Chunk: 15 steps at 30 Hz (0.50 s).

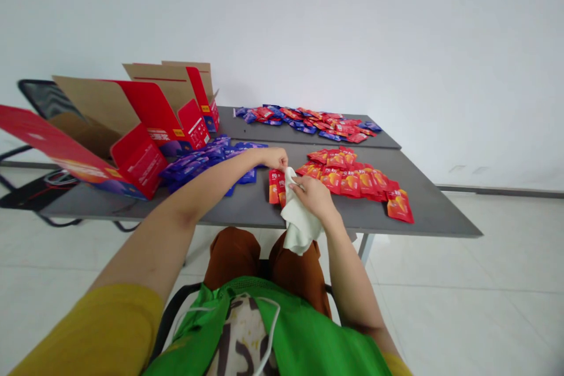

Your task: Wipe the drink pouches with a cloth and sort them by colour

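Wht wall (352,29), pale tile flr (462,258), 2 gray tbls (440,226), blk chair (44,97).

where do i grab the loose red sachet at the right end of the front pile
Pinch the sachet at its lower end, coming from the front of the gray table with the right hand, now on the white wipe. It lies flat, so that free end, with nothing beside it, likely gives the fingers the easiest purchase. Its upper end sits close to the pile.

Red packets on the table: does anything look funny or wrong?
A white cloth droops over the grey table's edge from the right hand; it looks odd among the flat red packets.
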Each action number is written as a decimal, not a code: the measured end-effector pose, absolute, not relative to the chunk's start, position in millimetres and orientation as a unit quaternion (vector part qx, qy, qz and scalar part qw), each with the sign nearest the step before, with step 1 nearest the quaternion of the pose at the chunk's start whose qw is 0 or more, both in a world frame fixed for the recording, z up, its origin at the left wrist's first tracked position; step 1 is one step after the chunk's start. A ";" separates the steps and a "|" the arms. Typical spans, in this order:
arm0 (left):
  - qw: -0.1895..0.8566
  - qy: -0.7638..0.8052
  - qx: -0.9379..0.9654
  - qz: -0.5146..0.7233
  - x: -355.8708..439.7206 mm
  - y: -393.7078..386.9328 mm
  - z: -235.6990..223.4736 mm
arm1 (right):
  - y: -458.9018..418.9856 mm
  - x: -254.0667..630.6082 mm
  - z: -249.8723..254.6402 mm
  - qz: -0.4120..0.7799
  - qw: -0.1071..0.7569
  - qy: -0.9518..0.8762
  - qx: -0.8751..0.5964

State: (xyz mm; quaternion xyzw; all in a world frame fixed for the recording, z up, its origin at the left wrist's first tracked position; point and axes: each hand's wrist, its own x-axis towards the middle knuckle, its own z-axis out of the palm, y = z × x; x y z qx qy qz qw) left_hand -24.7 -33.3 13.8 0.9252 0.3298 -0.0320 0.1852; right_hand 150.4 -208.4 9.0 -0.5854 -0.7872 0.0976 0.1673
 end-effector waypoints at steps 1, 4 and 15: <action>0.182 0.340 0.922 -0.037 -21.6 -33.1 12.7 | -199.8 142.7 6.7 0.099 0.159 -0.786 -0.589; 0.153 0.390 0.907 -0.030 -18.8 -34.2 8.7 | -184.8 121.3 -6.4 0.093 0.131 -0.772 -0.615; 0.044 0.532 0.791 0.298 -71.5 -7.6 51.2 | -206.3 83.6 -34.2 0.003 0.128 -0.684 -0.718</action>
